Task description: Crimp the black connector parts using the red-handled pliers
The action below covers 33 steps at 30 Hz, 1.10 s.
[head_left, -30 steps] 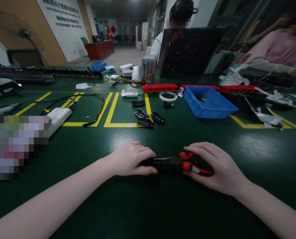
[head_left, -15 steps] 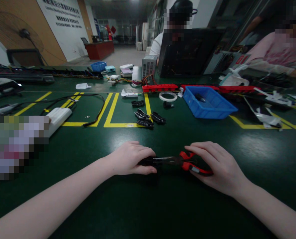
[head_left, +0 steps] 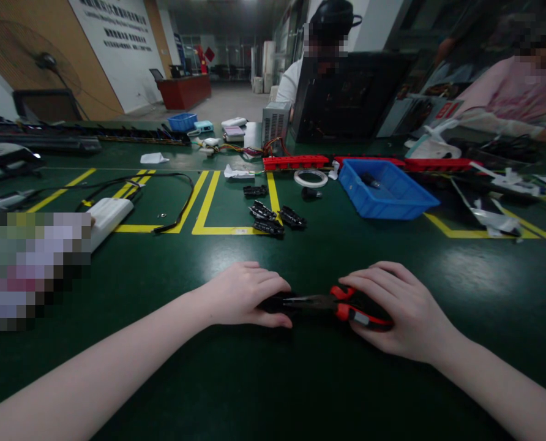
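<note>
- I note one camera on the person's head, facing forward and down from above and behind the hands.
- Near: left hand (head_left: 245, 298) and right hand (head_left: 396, 309), forearms (head_left: 130, 361) running in from the lower corners.
- Beyond the hands: green table (head_left: 199, 392) at a shallow slant, then a reddish desk (head_left: 185, 92) far off.

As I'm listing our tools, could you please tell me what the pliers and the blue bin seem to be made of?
The pliers look like dark metal, glinting along the nose; their red handles are probably plastic or rubber, given the bright colour. The blue bin appears moulded plastic, faintly glossy, judging by its even colour.
</note>
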Motion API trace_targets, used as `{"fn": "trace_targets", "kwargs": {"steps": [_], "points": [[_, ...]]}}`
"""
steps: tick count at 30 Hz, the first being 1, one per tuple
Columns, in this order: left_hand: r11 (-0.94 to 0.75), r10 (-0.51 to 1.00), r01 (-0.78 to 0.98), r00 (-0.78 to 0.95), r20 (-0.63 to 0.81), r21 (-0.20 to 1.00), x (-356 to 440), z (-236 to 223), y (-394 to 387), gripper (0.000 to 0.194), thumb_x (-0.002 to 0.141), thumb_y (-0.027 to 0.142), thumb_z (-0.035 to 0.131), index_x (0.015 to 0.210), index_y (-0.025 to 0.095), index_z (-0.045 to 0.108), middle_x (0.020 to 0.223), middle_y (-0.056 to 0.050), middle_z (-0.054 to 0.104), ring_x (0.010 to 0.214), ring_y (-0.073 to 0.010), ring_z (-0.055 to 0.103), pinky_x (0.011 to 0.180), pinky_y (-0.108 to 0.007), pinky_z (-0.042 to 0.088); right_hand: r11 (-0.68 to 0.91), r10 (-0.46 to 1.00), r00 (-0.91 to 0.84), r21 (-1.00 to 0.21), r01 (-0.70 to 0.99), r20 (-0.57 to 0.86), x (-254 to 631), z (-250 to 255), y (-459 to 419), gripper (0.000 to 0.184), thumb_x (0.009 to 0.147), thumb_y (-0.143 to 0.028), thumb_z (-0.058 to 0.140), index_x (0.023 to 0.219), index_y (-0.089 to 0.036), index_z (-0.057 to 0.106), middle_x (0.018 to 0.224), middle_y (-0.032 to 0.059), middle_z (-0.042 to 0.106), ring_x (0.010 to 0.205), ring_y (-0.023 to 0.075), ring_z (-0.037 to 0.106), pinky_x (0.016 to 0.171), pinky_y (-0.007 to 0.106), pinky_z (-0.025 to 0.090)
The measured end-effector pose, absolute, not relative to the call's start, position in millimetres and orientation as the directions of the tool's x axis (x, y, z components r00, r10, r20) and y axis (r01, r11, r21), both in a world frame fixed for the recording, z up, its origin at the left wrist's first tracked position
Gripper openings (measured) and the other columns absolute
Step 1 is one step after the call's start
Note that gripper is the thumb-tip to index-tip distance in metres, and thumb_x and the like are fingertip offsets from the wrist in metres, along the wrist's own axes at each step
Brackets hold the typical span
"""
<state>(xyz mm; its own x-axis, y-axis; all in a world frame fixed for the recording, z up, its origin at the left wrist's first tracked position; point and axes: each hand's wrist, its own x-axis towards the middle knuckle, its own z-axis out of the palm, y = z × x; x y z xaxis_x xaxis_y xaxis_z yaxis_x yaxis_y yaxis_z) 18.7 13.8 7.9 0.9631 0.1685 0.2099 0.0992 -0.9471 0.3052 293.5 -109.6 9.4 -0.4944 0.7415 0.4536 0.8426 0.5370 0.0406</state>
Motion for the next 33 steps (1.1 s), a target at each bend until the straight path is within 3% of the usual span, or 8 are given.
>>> {"fn": "trace_targets", "kwargs": {"steps": [7, 33], "points": [[-0.958, 0.163, 0.098, 0.96, 0.229, 0.268, 19.6, 5.5, 13.5, 0.041, 0.089, 0.05, 0.061, 0.112, 0.016, 0.06, 0.09, -0.003, 0.068, 0.075, -0.016, 0.062, 0.065, -0.027, 0.042, 0.535, 0.753, -0.488, 0.021, 0.845, 0.441, 293.2, 9.4, -109.3, 0.036, 0.08, -0.027, 0.062, 0.113, -0.016, 0.056, 0.099, 0.0093, 0.071, 0.086, 0.0212, 0.067, 0.087, 0.042, 0.045], [-0.922, 0.186, 0.129, 0.974, 0.125, 0.366, 20.1, 12.4, 15.1, 0.032, 0.096, 0.046, 0.051, 0.106, 0.017, 0.06, 0.088, -0.002, 0.067, 0.075, -0.017, 0.061, 0.07, -0.029, 0.04, 0.496, 0.724, -0.471, 0.094, 0.863, 0.505, 292.1, 10.1, -108.6, 0.039, 0.082, -0.026, 0.061, 0.119, -0.017, 0.055, 0.103, 0.0109, 0.07, 0.092, 0.0242, 0.066, 0.088, 0.044, 0.045]]}}
